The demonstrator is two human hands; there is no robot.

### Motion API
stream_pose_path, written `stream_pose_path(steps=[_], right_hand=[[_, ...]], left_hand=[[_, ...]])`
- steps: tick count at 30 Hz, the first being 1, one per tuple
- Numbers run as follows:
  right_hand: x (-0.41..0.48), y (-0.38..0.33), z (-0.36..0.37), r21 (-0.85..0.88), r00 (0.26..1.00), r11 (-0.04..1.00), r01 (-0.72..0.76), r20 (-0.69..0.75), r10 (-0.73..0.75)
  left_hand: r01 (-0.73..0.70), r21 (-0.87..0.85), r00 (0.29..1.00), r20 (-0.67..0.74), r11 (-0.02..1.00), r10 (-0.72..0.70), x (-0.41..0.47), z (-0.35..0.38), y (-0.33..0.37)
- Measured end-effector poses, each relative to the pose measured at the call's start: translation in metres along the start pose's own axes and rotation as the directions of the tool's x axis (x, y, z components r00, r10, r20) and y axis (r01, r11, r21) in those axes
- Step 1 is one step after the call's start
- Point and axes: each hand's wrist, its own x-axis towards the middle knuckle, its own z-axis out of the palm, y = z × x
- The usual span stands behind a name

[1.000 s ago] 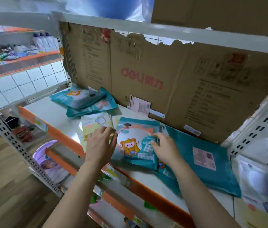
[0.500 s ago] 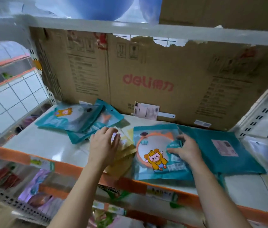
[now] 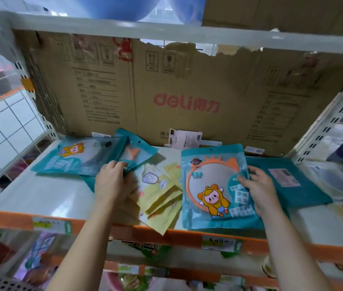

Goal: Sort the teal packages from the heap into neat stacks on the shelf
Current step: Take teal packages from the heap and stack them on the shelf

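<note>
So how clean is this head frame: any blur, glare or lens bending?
Head view: wide-angle bending bows the upper shelf rail and side uprights; edges and left corner smear with blur; soft glare whitens the teal mirror package window; centre stays readable, both hands fairly sharp.

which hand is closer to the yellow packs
Left. The left hand lies right at the left edge of the yellow packs, overlapping them. The right hand sits farther right, on the mirror pack, which lies between it and the yellow ones.
</note>
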Motion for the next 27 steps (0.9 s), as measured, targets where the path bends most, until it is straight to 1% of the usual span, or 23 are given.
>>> stream_pose_path(steps=[3, 6, 10, 14, 19, 21, 24, 27], right_hand=[[-0.005, 0.001, 0.0, 0.069, 1.0, 0.997, -0.018, 0.01, 0.018], [-0.008, 0.005, 0.001, 0.11, 0.999, 0.993, -0.035, 0.03, 0.032], [-0.013, 0.009, 0.003, 0.155, 0.998, 0.986, -0.06, 0.016, 0.058], [-0.018, 0.012, 0.003, 0.156, 0.997, 0.985, -0.076, 0.015, 0.075], [-0.022, 0.013, 0.001, 0.155, 0.997, 0.985, -0.08, 0.015, 0.078], [-0.021, 0.013, 0.0, 0.161, 0.997, 0.984, -0.082, 0.01, 0.081], [-0.02, 0.012, -0.003, 0.17, 0.996, 0.982, -0.084, 0.003, 0.085], [-0.017, 0.011, -0.005, 0.18, 0.996, 0.98, -0.087, 0.0, 0.089]], left_hand=[[0.047, 0.005, 0.999, -0.001, 0.999, -0.047, 0.004, -0.005, -0.003], [0.058, 0.03, 0.998, -0.005, 0.998, -0.057, 0.01, -0.008, -0.003], [0.064, 0.112, 0.998, 0.015, 0.992, -0.066, 0.012, -0.007, 0.001], [0.051, 0.108, 0.999, 0.003, 0.993, -0.052, 0.01, -0.006, -0.001], [0.054, 0.228, 0.996, 0.06, 0.972, -0.069, 0.013, -0.011, 0.007], [0.035, 0.264, 0.995, 0.085, 0.964, -0.06, 0.012, -0.015, 0.014], [-0.038, 0.299, 0.99, 0.139, 0.953, -0.004, 0.004, -0.017, 0.038], [-0.086, 0.271, 0.984, 0.171, 0.959, 0.04, -0.004, -0.014, 0.07]])
